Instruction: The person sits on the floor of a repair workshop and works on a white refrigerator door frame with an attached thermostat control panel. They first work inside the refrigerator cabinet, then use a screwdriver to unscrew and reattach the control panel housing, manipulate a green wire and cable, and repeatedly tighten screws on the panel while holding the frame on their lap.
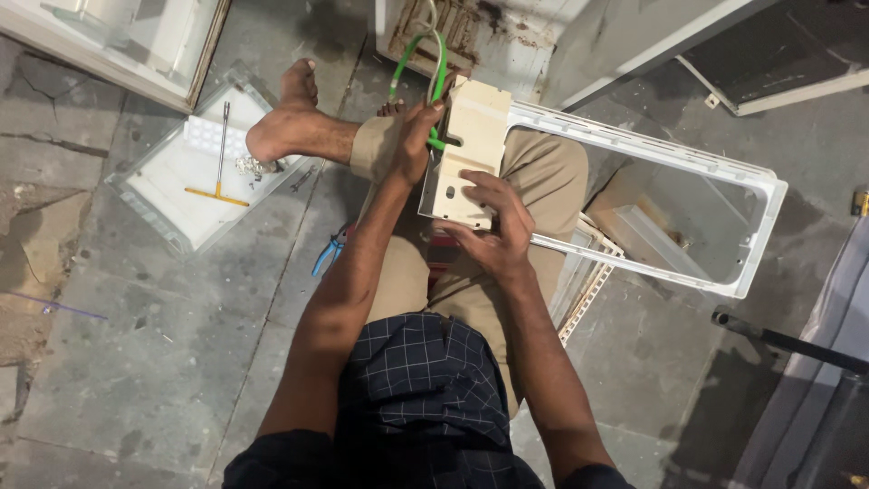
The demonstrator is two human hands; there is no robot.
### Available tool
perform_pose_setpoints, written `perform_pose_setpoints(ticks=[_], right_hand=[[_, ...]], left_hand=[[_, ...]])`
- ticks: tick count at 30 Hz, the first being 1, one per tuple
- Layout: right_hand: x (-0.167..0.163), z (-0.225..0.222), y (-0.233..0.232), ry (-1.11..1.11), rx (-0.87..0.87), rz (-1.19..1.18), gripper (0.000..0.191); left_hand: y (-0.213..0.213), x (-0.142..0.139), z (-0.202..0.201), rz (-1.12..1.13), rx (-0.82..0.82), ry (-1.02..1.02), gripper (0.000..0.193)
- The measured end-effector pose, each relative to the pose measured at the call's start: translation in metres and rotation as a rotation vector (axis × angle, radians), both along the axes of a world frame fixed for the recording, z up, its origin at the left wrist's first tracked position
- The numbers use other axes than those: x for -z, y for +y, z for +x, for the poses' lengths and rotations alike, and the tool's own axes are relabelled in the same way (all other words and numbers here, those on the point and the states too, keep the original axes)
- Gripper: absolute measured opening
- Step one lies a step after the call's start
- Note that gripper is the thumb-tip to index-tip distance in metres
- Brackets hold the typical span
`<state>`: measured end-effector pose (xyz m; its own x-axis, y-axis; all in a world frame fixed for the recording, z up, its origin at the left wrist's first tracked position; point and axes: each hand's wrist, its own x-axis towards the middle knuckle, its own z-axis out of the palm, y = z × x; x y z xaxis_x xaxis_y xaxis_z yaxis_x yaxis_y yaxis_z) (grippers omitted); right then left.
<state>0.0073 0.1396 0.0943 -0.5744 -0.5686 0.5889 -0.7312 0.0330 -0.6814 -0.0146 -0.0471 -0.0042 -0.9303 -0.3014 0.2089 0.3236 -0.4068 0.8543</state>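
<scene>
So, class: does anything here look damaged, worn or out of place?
Yes. The white panel above the green cable is rusty and flaking. The concrete floor is cracked at left. Blue pliers lie loose beside the person's leg.

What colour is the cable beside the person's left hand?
Bright green: the cable curves above the left hand, seen in the head view.

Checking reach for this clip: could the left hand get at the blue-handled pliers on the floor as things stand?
Probably yes. The pliers lie on the floor just beside the left forearm, nothing covering them. But the left hand is wrapped around the green cable by the cream box, so it would have to let go.
</scene>
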Motion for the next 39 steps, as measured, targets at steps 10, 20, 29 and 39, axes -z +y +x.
perform_pose_setpoints(ticks=[10,20,29,39], right_hand=[[0.017,-0.008,0.009,-0.271,0.137,-0.242,0.043],[0.021,-0.037,0.010,-0.588,0.239,-0.411,0.039],[0.014,-0.050,0.014,-0.552,0.201,-0.366,0.066],[0.011,-0.044,0.015,-0.580,0.168,-0.417,0.067]], left_hand=[[0.001,0.007,-0.002,-0.235,-0.145,-0.017,0.055],[0.004,-0.002,-0.003,-0.143,-0.170,-0.117,0.053],[0.005,0.000,-0.007,-0.180,-0.219,-0.193,0.035],[0.004,-0.007,-0.004,-0.203,-0.203,-0.139,0.044]])
